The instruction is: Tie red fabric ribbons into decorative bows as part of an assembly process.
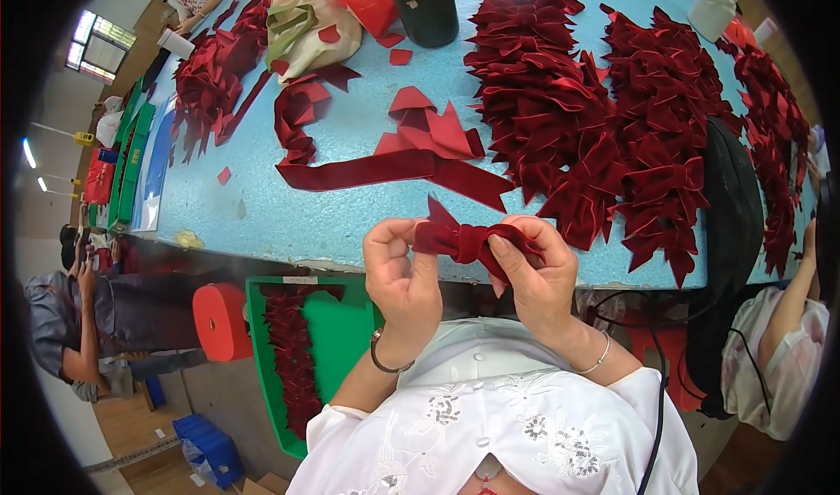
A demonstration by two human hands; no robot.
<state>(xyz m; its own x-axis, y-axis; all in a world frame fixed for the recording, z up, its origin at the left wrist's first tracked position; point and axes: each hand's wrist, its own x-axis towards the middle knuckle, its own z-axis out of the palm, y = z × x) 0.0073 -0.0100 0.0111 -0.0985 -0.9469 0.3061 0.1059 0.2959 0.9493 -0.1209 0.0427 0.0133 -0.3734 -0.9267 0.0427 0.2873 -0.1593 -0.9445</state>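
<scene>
Between my two hands, just off the table's near edge, is a dark red velvet bow [468, 243] with a knotted middle. My left hand [401, 266] pinches its left loop between thumb and fingers. The right loop is gripped by my right hand [535, 272], its thumb pressed on the front beside the knot. A long velvet ribbon strip [367, 171] lies on the blue table [306, 224] beyond my hands. Behind it is a small heap of ribbon pieces [429, 127], lighter side up in places.
Rows of stacked bows [542, 84] cover the table's right side. A loose ribbon pile [214, 70], cloth bag [311, 27] and dark tumbler [422, 5] stand farther back. Left of my lap, a green crate [337, 346] holds bows, near a red stool [220, 322]. Other people are around the table.
</scene>
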